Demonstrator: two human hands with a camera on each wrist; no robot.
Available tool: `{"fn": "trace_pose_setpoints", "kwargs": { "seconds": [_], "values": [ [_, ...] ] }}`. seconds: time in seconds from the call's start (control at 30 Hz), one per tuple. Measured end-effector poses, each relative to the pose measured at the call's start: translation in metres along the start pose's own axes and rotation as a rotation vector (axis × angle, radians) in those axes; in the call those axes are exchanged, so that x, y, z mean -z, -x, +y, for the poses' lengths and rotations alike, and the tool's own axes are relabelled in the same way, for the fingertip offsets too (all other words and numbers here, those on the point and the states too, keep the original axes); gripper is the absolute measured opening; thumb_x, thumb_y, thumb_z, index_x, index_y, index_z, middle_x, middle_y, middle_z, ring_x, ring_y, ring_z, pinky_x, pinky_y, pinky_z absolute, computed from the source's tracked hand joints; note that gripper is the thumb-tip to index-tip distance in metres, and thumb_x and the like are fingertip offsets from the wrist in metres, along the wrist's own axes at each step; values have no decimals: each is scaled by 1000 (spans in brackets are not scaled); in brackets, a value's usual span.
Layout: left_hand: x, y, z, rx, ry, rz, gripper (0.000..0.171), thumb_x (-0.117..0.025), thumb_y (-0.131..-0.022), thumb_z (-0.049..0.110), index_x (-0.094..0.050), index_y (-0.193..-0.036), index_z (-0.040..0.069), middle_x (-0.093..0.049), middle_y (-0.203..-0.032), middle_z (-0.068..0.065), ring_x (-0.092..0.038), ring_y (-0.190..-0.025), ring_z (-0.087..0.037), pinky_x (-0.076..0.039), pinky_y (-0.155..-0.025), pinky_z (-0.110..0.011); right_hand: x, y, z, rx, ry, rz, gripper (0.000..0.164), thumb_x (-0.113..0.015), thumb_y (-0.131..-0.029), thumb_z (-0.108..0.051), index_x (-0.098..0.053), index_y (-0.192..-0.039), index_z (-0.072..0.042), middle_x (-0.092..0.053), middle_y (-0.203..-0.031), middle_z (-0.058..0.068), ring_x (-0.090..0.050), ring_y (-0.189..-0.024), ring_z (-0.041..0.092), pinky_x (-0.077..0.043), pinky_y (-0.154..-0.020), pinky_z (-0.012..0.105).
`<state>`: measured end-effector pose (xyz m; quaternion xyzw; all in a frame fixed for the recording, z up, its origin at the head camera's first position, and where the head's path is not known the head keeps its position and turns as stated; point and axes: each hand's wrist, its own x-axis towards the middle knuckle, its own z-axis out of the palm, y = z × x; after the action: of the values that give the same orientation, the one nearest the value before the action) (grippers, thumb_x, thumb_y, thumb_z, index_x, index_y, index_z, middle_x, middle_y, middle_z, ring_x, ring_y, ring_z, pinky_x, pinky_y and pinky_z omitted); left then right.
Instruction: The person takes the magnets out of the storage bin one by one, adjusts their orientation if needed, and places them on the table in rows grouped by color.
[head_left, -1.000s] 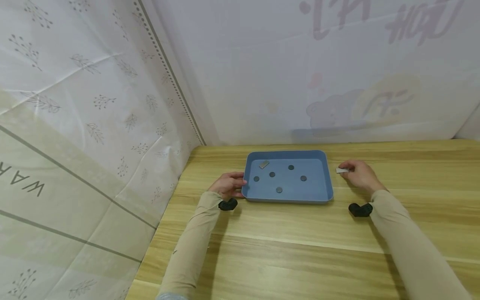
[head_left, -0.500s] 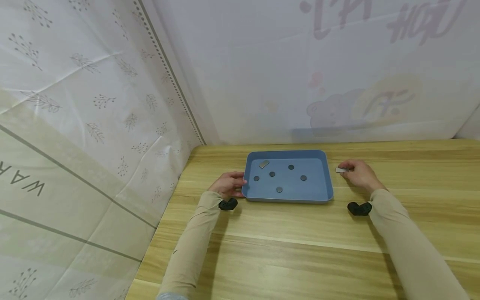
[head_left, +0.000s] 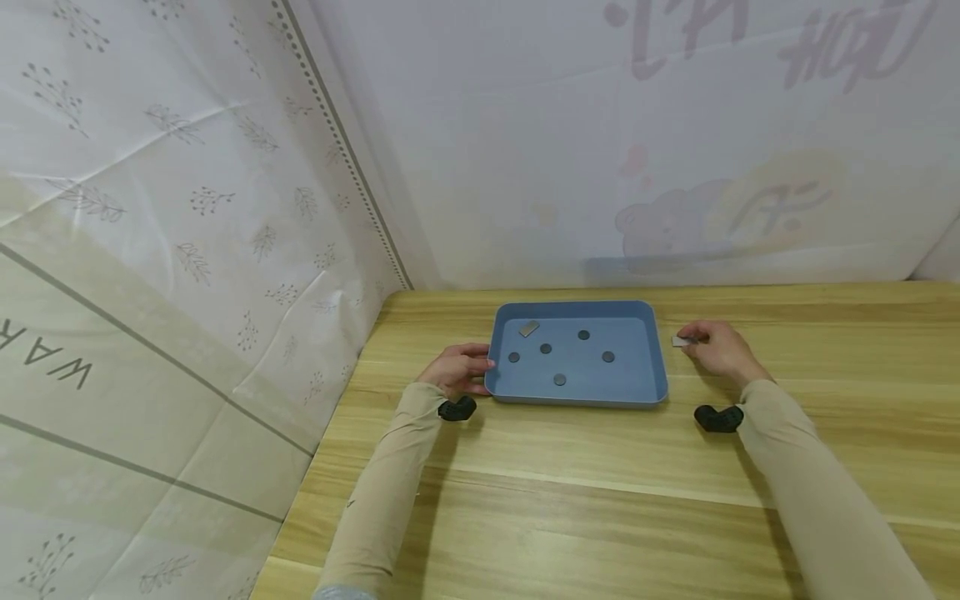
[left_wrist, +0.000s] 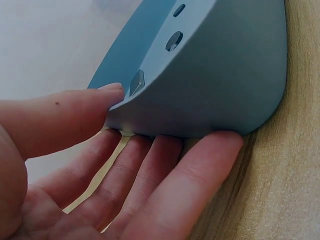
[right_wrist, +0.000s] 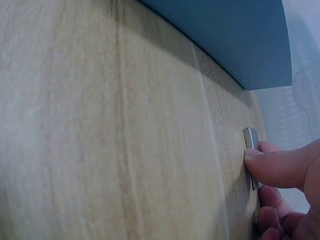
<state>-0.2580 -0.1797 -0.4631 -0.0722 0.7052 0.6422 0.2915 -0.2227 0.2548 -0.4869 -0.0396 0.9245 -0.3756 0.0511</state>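
While pinching a bar (right_wrist: 252,139) with thumb and fingers of the right hand (head_left: 717,348), basically holding it just beside the tray (head_left: 577,401), off its right wall and not touching, with the free end poking leftward from the fingertips and the long axis pointing roughly at that wall. Also gripping the tray's left end with the left hand (head_left: 453,369), thumb at the rim, fingers against the outside, so way further from the bar. Looks-wise, pretty flat, narrow and shiny silver, partly covered by the thumb, a lot like the plate (head_left: 529,328) lying in the tray with those grey discs (head_left: 546,348).
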Motion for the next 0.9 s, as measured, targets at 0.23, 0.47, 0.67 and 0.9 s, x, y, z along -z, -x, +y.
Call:
{"fn": "trace_pose_setpoints", "kwargs": {
  "seconds": [0.23, 0.47, 0.67, 0.9],
  "values": [
    [0, 0, 0, 7, -5, 8, 49, -61, -92, 1, -49, -139, 4, -58, -131, -19, -65, -101, -23, -58, -79, -44, 0, 1, 0, -10, -3, -8, 30, -54, -97, -9, -58, -122, 6, -55, -120, 33, -51, -108, 46, -42, -87, 56],
    [-1, -1, -2, 3, 15, 25, 48, -61, -91, 0, -51, -138, 4, -62, -125, -18, -67, -95, -21, -59, -73, -41, 0, 0, 0, -30, -24, -22, 32, -52, -97, -11, -57, -124, 6, -53, -123, 33, -48, -112, 47, -42, -87, 57],
    [0, -3, -3, -5, 15, 29, 47, -61, -91, 0, -52, -137, 4, -62, -125, -19, -67, -94, -21, -59, -73, -41, 0, 1, 0, -35, -26, -24, 33, -52, -98, -13, -57, -125, 6, -52, -125, 34, -47, -114, 49, -41, -89, 58],
    [1, -2, -3, -4, -6, 12, 49, -61, -92, 2, -49, -140, 5, -57, -132, -20, -66, -100, -23, -59, -78, -42, 0, 2, 0, -26, -21, -15, 33, -52, -99, -14, -57, -124, 6, -52, -124, 34, -47, -113, 48, -40, -89, 59]
  ]
}}
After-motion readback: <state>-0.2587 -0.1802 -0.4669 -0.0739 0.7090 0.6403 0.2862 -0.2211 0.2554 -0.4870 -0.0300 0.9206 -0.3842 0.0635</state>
